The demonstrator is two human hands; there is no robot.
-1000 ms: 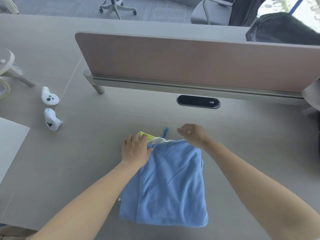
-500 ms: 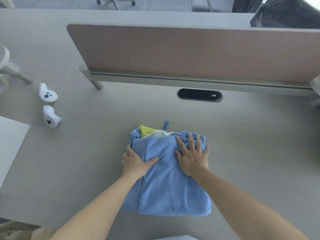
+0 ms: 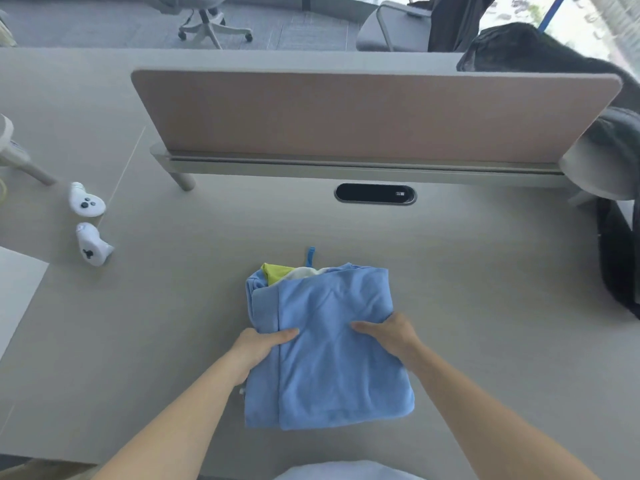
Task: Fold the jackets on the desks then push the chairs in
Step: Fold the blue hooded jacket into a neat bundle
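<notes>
A light blue jacket (image 3: pixel 332 344) lies folded into a rectangle on the grey desk (image 3: pixel 485 306), with a yellow-green and white lining showing at its far edge and a blue loop poking out. My left hand (image 3: pixel 263 344) grips the jacket's left side, thumb on top and fingers tucked under the fabric. My right hand (image 3: pixel 388 334) grips the right side the same way. A dark jacket (image 3: pixel 540 53) lies on the desk beyond the divider at the far right.
A brown divider panel (image 3: pixel 363 116) stands across the desk, with a black cable port (image 3: pixel 375 194) in front of it. Two white controllers (image 3: pixel 88 223) lie at the left. Office chairs (image 3: pixel 207 22) stand beyond the desks. A dark bag (image 3: pixel 620 258) sits at the right edge.
Both hands slid from the jacket's far edge down to its middle. They went from pressing flat on top to gripping its left and right sides.
</notes>
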